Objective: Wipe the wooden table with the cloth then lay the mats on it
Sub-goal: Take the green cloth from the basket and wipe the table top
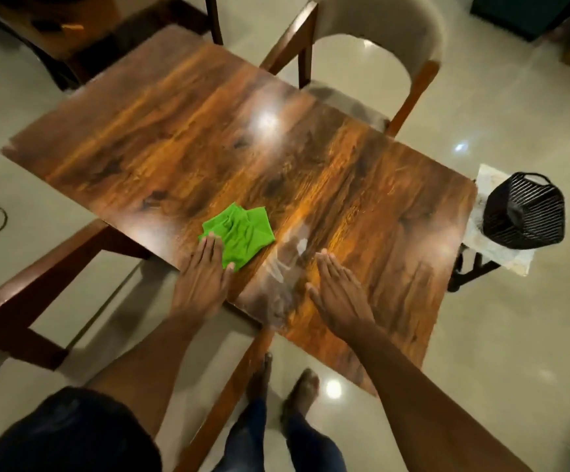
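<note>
A crumpled bright green cloth [241, 233] lies on the glossy wooden table [181, 131] near its front edge. My left hand [205, 274] lies flat with straight fingers, its fingertips and thumb pressing on the cloth's near side. My right hand [336, 287] rests flat on the table top to the right of the cloth, fingers straight and together, holding nothing. A dull smeared patch shows on the wood between my two hands. No mats are in view.
A cream-backed wooden chair [379, 52] stands at the table's far right side. A black slatted basket [524, 212] sits on a small marble-topped stool [501, 257] off the right end. A wooden bench [38, 284] stands at the left. My feet are on the shiny tiled floor.
</note>
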`<action>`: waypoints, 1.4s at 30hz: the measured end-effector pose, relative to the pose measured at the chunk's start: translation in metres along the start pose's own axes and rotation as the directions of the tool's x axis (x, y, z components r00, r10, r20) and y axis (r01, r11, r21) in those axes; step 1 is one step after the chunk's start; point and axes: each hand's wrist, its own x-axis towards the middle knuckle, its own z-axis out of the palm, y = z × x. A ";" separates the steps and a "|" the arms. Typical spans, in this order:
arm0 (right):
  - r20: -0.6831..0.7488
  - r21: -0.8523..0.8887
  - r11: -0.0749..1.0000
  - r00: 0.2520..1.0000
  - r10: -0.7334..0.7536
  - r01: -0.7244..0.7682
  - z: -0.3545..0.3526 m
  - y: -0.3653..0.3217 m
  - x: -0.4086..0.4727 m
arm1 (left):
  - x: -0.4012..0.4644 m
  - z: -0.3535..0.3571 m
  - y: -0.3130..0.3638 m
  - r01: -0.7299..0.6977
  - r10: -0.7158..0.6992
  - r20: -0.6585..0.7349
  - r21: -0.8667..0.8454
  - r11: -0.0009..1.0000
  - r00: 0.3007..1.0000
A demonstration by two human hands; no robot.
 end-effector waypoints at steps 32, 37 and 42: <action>-0.365 0.077 0.974 0.903 0.225 -0.212 0.140 -0.055 0.162 | 0.119 0.102 -0.083 -0.134 0.058 -0.326 -0.217 0.967 0.944; -0.474 0.107 0.958 0.833 0.286 -0.268 0.118 -0.006 0.198 | 0.120 0.105 -0.083 -0.120 0.050 -0.343 -0.187 0.975 0.938; -0.412 0.150 0.916 0.819 0.399 -0.371 0.134 -0.047 0.170 | 0.120 0.104 -0.080 -0.106 0.052 -0.338 -0.144 0.984 0.940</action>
